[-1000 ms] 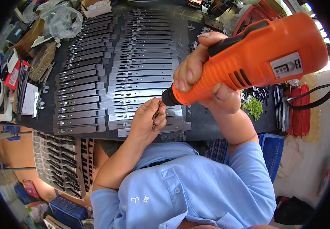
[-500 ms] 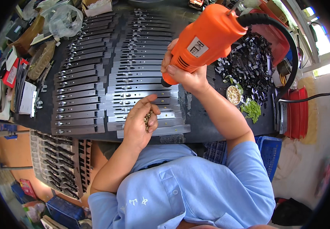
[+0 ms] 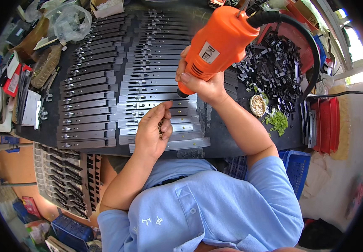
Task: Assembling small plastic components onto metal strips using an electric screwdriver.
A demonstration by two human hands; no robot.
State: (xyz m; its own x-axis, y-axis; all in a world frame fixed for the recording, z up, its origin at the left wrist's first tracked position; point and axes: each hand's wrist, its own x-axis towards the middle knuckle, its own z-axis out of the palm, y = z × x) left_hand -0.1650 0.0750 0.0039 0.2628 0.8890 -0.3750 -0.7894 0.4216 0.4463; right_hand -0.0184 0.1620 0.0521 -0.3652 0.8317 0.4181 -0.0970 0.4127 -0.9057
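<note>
the right hand (image 3: 206,86) gripped the driver (image 3: 217,40) over strips (image 3: 158,82), seemingly fastening; the left hand (image 3: 150,132) curled round fasteners (image 3: 161,128); next needed steady aim.

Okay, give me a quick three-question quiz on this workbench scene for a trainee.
1. Which of the person's hands grips the orange power tool?
2. True or false: the left hand holds small brass-coloured pieces.
3. Fill in the blank: in the picture, the pile of green pieces lies to the ____ of the metal strips.

Key: 1. The right hand. 2. True. 3. Right.
</note>
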